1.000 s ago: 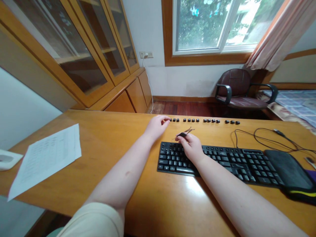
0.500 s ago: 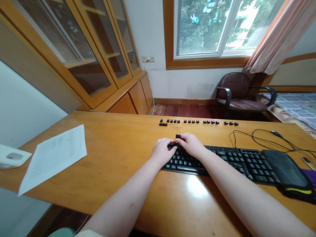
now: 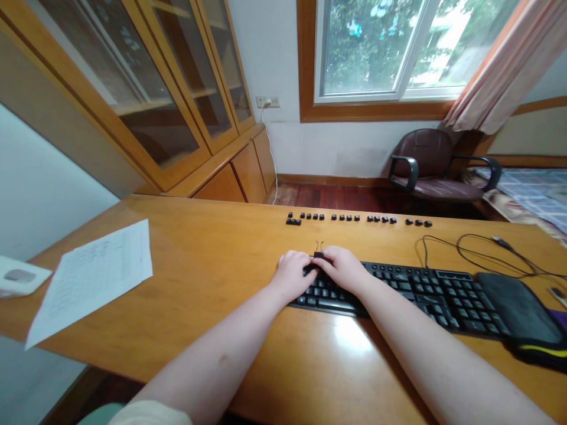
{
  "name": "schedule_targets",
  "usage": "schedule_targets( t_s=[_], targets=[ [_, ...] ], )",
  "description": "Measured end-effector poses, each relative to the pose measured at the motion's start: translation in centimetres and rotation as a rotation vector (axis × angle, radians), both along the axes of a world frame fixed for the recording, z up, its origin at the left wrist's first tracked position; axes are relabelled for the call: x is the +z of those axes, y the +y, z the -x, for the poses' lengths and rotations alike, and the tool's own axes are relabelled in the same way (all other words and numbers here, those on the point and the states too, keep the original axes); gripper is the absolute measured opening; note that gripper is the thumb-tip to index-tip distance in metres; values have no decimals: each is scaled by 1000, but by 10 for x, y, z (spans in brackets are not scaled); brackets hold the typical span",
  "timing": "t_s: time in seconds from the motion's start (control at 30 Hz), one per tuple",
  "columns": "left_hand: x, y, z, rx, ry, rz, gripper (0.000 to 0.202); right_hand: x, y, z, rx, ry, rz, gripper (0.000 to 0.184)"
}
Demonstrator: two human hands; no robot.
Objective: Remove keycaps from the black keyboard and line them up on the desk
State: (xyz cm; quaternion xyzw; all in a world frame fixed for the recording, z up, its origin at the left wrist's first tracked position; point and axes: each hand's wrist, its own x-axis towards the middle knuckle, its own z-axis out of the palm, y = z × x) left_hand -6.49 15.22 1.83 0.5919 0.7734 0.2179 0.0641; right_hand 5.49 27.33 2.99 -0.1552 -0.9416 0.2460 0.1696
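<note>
A black keyboard (image 3: 336, 302) lies on the desk under both hands. My right hand (image 3: 343, 268) is closed on a small black keycap puller (image 3: 318, 255), whose two thin wire prongs point away from me. My left hand (image 3: 292, 273) is at the keyboard's upper left, its thumb and fingers drawn together against the right hand's fingertips. Whatever sits between the left fingers is hidden. Beyond the hands, loose black keycaps (image 3: 349, 218) stand in a row along the desk's far edge, with a few more (image 3: 293, 222) in front of the row's left end.
Papers (image 3: 95, 274) and a white object (image 3: 20, 277) lie on the left of the desk (image 3: 199, 260). A black pouch (image 3: 520, 307) touches the keyboard's right end, and a coiled cable (image 3: 478, 248) lies behind it. A chair (image 3: 427, 165) stands beyond the desk.
The keycap puller has dropped lower between my hands, so less of its black body shows and its prongs sit nearer the keyboard. The view has shifted slightly.
</note>
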Motion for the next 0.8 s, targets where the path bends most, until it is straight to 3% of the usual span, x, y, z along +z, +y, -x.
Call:
schedule_targets(
  t_s=[0.23,0.4,0.53,0.7,0.8],
  targets=[
    [2,0,-1,2,2,32,15,-2,-4,-6,205,44,-300,23],
    [3,1,-2,7,17,42,15,-7,-8,-6,216,52,-396,26],
    [3,1,-3,7,20,16,14,-9,-5,-6,112,4,-302,29],
    [2,3,-2,17,-16,9,20,1,0,-5,-75,-21,4,25],
    [0,2,-1,15,-31,0,22,6,2,-4,-125,-11,111,24]
  ],
)
